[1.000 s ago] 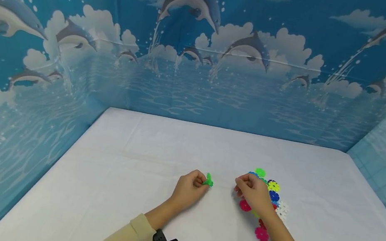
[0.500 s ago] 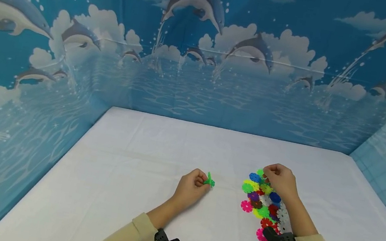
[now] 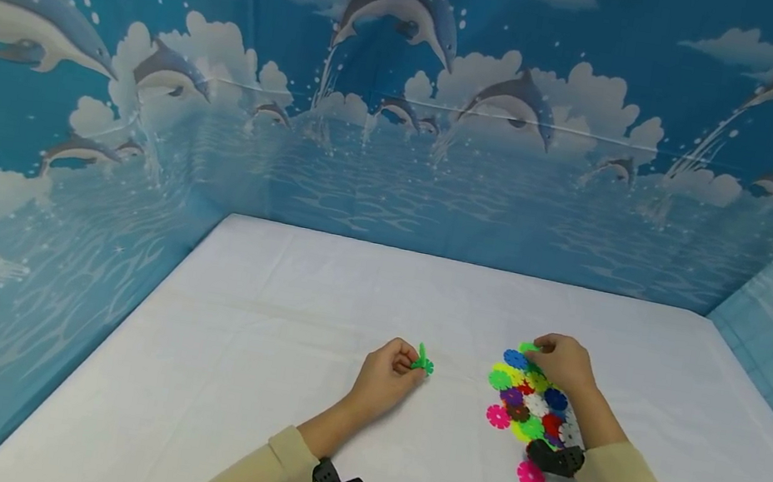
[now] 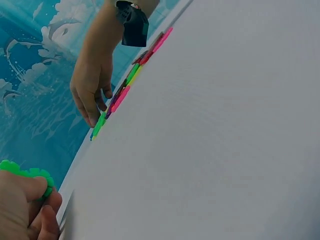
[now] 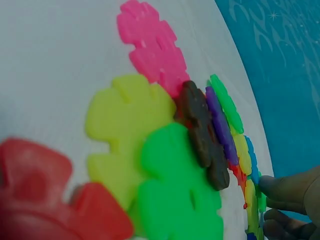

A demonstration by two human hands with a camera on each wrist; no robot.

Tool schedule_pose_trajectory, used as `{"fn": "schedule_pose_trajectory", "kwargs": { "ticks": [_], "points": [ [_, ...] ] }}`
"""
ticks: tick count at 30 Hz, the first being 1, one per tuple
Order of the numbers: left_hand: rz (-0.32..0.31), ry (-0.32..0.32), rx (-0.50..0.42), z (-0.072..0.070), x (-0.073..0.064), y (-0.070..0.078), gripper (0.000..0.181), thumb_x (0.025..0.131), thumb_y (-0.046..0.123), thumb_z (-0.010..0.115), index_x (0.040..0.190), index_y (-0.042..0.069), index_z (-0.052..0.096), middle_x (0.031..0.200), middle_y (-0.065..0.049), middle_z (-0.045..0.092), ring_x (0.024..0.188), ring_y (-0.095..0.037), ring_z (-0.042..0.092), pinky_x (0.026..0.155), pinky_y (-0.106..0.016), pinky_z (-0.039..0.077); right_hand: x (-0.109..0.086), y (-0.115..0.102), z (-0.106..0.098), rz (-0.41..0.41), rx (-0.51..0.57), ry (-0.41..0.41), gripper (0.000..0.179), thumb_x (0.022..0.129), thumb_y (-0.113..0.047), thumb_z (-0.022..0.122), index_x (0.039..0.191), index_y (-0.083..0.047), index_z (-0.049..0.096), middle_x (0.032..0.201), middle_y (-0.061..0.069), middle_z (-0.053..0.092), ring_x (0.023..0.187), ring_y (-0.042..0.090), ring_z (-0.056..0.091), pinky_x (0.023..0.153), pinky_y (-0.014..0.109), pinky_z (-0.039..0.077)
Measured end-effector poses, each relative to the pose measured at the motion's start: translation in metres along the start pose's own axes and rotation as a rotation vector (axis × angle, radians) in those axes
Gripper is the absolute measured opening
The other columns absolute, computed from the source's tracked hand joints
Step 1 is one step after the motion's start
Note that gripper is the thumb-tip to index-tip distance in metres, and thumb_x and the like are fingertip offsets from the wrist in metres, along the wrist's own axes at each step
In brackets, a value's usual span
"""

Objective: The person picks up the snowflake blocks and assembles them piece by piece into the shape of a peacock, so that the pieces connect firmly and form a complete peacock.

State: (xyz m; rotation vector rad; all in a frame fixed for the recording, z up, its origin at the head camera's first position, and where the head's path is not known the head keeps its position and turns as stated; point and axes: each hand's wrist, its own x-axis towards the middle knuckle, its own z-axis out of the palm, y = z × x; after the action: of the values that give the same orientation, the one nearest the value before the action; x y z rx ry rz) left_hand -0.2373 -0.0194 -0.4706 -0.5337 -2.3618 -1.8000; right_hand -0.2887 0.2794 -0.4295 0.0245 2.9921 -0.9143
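Note:
My left hand (image 3: 386,377) pinches a small piece of green interlocking snowflake discs (image 3: 424,362), one standing up at an angle to another. In the left wrist view these notched green discs (image 4: 36,174) show between thumb and fingers. At the far end of a pile of flat, flower-shaped discs (image 3: 535,404), my right hand (image 3: 567,367) pinches a bright green disc (image 3: 528,348) at its edge. The right wrist view has that hand (image 5: 295,195) at the right border, with thumb and fingers at the green disc (image 5: 262,197), mostly hidden behind yellow and blue ones.
The pile lies on a white-covered table (image 3: 262,356), right of centre, with a pink disc (image 3: 531,475) at its near end. A black wrist camera (image 3: 555,458) hangs over part of the pile. A dolphin-printed curtain (image 3: 397,175) borders the table's back and sides.
My right hand has moved from the pile's left side to its far end and taken hold of a green disc there. The left hand keeps its green discs almost in place.

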Motion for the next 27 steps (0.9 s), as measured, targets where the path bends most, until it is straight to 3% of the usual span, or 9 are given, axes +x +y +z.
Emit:
{"fn": "schedule_pose_trajectory", "kwargs": {
  "ticks": [6,13,22,27],
  "points": [
    [-0.017,-0.007,-0.011,0.001,0.000,0.001,0.015,0.087,0.004,0.071,0.095,0.002,0.059,0.084,-0.004,0.066,0.078,-0.011,0.060,0.071,-0.022,0.050,0.000,0.002,0.001,0.027,0.035,0.020,0.034,0.091,-0.012,0.067,0.108,0.014,0.052,0.098,0.028,0.055,0.090,0.041,0.052,0.084,0.052,0.049],
    [0.013,-0.011,-0.043,0.000,0.000,-0.001,0.016,0.088,0.005,0.071,0.096,0.000,0.058,0.085,-0.008,0.069,0.078,-0.012,0.060,0.070,-0.022,0.049,-0.008,0.000,-0.002,0.024,0.068,0.048,0.027,0.093,-0.013,0.064,0.101,0.009,0.050,0.088,0.021,0.053,0.078,0.032,0.050,0.072,0.044,0.049],
    [0.006,-0.014,-0.032,-0.001,0.001,0.000,0.016,0.088,0.003,0.071,0.096,0.000,0.057,0.084,-0.008,0.071,0.074,-0.009,0.059,0.068,-0.021,0.049,-0.022,-0.018,0.003,-0.039,0.130,0.061,0.028,0.096,-0.017,0.062,0.102,0.008,0.050,0.084,0.015,0.055,0.072,0.026,0.051,0.063,0.034,0.048],
    [0.000,-0.012,-0.038,-0.003,-0.003,0.010,0.015,0.088,-0.002,0.069,0.097,-0.004,0.057,0.085,-0.013,0.071,0.075,-0.017,0.060,0.067,-0.020,0.047,-0.028,-0.033,0.011,-0.069,0.187,0.040,0.030,0.096,-0.020,0.062,0.102,0.006,0.049,0.079,0.012,0.058,0.066,0.022,0.054,0.059,0.032,0.048]
  ]
}}
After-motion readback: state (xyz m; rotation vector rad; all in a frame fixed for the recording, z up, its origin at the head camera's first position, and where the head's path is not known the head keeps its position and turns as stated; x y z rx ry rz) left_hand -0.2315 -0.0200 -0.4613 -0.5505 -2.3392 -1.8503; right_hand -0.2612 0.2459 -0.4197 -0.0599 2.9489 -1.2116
